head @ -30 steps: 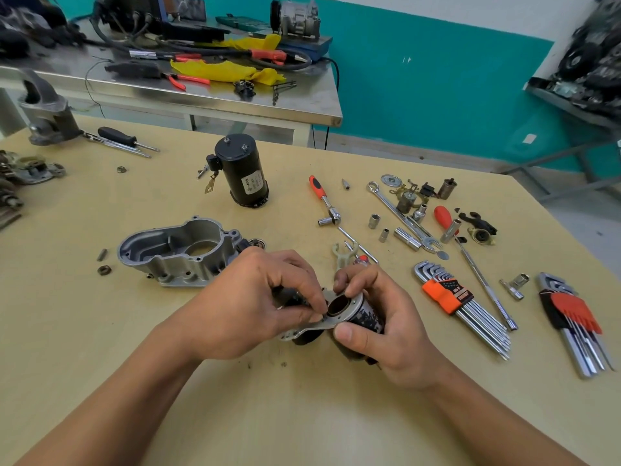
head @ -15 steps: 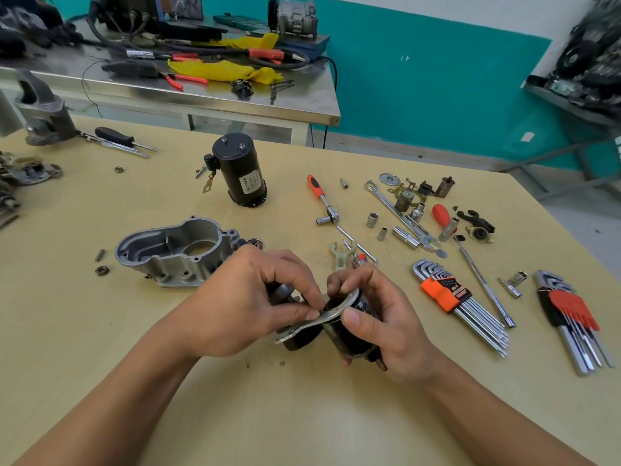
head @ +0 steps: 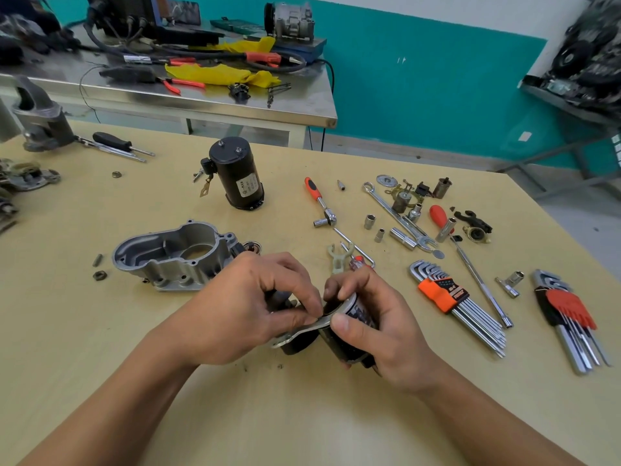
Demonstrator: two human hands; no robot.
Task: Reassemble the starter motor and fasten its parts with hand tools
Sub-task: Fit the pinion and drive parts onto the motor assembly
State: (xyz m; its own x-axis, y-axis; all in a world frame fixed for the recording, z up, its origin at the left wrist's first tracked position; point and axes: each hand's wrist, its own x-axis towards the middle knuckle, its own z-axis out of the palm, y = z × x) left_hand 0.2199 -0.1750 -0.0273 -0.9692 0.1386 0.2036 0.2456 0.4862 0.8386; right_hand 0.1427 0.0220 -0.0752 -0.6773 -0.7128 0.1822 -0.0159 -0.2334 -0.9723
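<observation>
Head view: left hand (head: 242,307) pinches the metal plate (head: 295,332), right hand (head: 379,331) grips the black motor body (head: 339,349) under it, mid table (head: 302,418). Grey housing (head: 174,253) just behind the left hand, small wrench (head: 336,258) behind the right, hex keys (head: 460,307) further right. Room to move toward the near edge.

Bare hands (head: 242,307) (head: 376,334); bare forearms (head: 134,391)

Black motor can (head: 237,173), silver housing (head: 174,253), teal wall (head: 420,79).
</observation>
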